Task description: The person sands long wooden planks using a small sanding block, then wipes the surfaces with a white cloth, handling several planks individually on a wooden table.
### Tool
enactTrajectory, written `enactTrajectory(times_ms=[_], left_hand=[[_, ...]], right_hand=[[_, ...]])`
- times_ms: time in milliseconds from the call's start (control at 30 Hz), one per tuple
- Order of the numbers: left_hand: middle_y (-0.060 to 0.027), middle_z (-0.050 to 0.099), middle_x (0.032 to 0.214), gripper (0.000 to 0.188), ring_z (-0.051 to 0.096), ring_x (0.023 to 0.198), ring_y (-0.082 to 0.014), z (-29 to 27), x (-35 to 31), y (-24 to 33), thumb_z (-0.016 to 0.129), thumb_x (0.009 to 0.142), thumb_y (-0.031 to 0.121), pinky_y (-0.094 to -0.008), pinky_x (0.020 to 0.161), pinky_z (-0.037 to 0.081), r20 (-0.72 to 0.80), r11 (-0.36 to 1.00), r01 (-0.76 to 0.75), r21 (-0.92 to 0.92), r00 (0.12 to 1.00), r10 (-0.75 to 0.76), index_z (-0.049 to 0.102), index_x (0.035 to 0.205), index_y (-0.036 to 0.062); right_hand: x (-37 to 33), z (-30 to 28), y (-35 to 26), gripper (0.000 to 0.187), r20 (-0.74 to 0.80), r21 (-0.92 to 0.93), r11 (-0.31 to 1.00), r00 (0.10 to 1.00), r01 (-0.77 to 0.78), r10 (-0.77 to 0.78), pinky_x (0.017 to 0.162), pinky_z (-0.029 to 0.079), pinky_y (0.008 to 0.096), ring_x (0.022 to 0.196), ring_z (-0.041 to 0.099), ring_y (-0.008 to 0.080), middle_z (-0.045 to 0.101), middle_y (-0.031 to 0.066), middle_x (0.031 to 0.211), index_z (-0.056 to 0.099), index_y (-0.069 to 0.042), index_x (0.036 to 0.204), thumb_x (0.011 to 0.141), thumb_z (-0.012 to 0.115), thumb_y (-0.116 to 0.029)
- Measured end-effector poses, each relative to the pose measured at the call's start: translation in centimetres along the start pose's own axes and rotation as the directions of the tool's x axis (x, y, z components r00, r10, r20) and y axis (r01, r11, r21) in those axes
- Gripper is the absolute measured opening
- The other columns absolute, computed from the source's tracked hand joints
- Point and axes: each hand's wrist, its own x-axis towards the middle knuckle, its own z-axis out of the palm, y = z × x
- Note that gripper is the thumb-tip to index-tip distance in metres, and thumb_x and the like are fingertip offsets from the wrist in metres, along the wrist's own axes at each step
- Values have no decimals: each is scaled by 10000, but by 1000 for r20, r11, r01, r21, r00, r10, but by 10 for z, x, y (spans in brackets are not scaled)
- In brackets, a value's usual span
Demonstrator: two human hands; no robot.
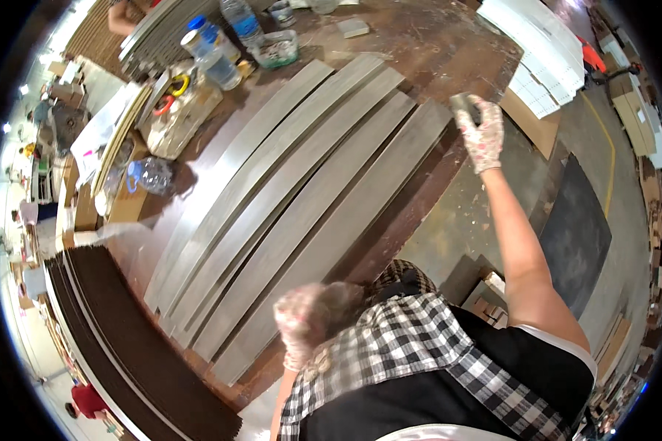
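Grey slats point(346, 228) are laid side by side on the counter point(449, 44); probably stiff, fairly light, smooth, best gripped by both long edges at mid-length. Left hand point(301, 316) is blurred beside nearest slat, grip can't be told. Small block point(460, 109) is clamped in right hand point(485, 136), by slats' far ends.

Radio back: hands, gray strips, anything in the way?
Right hand grips block. Left hand blurred, by closest strip. Strips side by side, bottles beyond, off them.

Five gray boards point(305, 220), two gloved hands point(484, 136)
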Motion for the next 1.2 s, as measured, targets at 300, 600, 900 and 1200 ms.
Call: enactTrajectory(times_ms=[300,600,900,1200], left_hand=[[-158,554,1295,968,528,1172,-369,-48,-70,-54,868,607,163,-473,1028,414,136,860,373,347,888,-440,418,1459,65],[-82,606,1077,574,565,1002,-295,-49,-71,-65,764,729,102,-437,840,467,-22,822,294,487,946,-325,621,1283,154],[-117,582,1306,522,523,1191,-352,-45,-82,-84,787,647,123,-516,1007,397,-118,882,217,418,976,-185,646,1149,117],[-168,541,1268,839,500,1183,-384,-50,-58,-97,850,617,237,-489,1012,416,114,939,99,328,983,-143,510,1359,44]], right_hand=[[-102,7,-159,370,134,567,807,949,162,-285,893,524,360,1018,634,257,644,113,1086,677,-49,1119,763,778,-68],[-112,6,-177,380,93,719,684,959,121,-268,906,522,331,1021,629,225,633,105,1111,658,-23,1145,779,755,4],[-172,38,-183,373,194,684,729,953,38,-232,894,521,335,1009,644,232,646,104,1095,655,-30,1132,773,757,-27],[-172,28,-184,384,222,759,650,950,-28,-218,953,494,329,1064,617,208,636,100,1132,643,-8,1150,781,747,18]])
